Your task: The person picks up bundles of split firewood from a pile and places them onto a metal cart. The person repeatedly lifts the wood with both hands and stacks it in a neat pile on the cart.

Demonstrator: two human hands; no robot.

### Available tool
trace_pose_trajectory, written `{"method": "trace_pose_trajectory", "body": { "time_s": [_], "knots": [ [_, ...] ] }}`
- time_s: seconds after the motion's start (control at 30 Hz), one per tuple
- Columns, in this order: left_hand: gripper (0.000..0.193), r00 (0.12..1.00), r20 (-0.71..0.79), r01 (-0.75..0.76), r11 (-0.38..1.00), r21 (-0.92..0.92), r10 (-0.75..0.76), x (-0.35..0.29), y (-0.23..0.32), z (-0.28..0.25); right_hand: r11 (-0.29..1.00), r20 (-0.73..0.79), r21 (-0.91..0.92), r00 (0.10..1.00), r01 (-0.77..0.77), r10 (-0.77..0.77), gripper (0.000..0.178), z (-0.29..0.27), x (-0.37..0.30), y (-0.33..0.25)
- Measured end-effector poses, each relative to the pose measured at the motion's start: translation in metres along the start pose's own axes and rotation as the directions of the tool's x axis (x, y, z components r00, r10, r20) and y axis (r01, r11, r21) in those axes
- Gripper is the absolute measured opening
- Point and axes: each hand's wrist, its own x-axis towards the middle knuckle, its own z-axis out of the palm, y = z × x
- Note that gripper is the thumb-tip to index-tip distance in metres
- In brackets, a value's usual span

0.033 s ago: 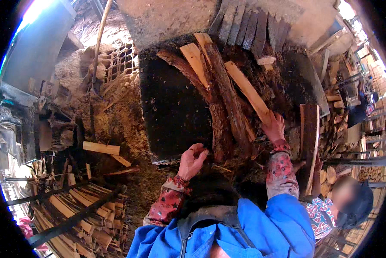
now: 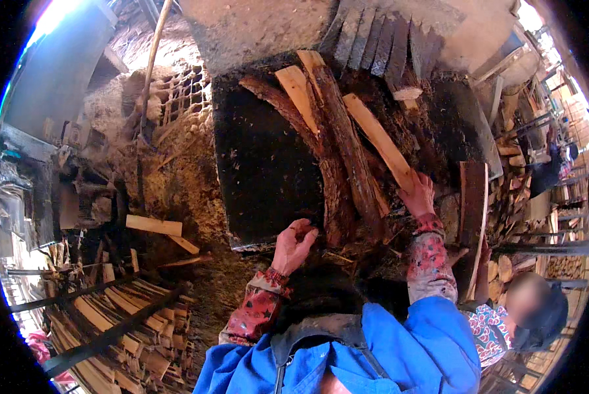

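Note:
My right hand (image 2: 419, 196) grips the near end of a pale split piece of firewood (image 2: 381, 141), which slants away to the far left. Left of that piece lie a long bark-covered slab (image 2: 348, 141) and a curved bark-covered piece (image 2: 337, 197), with a pale wedge of split wood (image 2: 297, 98) at their far ends. My left hand (image 2: 295, 246) hovers near the lower end of the curved piece. Its fingers are loosely curled, the thumb apart, and I see nothing held in them. All this wood rests over a dark, sooty surface (image 2: 261, 171).
Dark slats (image 2: 373, 43) lean at the far side. An upright bark-edged board (image 2: 473, 210) stands to my right, close to another person (image 2: 494, 328). Stacked split wood (image 2: 117, 322) sits behind dark bars at lower left. Loose wood pieces (image 2: 154, 225) lie left of the dark surface.

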Motion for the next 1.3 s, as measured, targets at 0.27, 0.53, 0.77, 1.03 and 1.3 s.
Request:
{"method": "trace_pose_trajectory", "body": {
  "time_s": [0.27,0.53,0.77,1.03,1.3],
  "knots": [
    [0.044,1.000,0.016,0.016,0.996,-0.086,-0.014,0.015,-0.004,0.024,0.940,0.117,0.334,0.993,-0.066,0.028,0.074,0.006,0.004,0.009],
    [0.043,0.999,-0.038,0.004,0.993,-0.115,-0.009,0.021,0.001,0.024,0.671,0.049,0.734,0.994,-0.103,0.098,0.065,-0.006,-0.014,-0.018],
    [0.052,0.983,-0.154,-0.130,0.970,-0.204,0.099,0.051,-0.026,0.037,0.641,-0.026,0.760,0.991,0.104,-0.130,0.062,0.015,0.090,-0.079],
    [0.057,0.981,-0.187,-0.082,0.982,-0.171,0.049,0.061,0.000,0.025,0.813,0.084,0.573,0.978,0.109,-0.190,0.076,0.021,0.089,-0.108],
    [0.057,0.970,-0.219,-0.152,0.962,-0.226,0.102,0.054,-0.028,0.014,0.787,-0.034,0.602,0.989,0.136,-0.144,0.070,0.017,0.028,-0.158]
  ]
}}
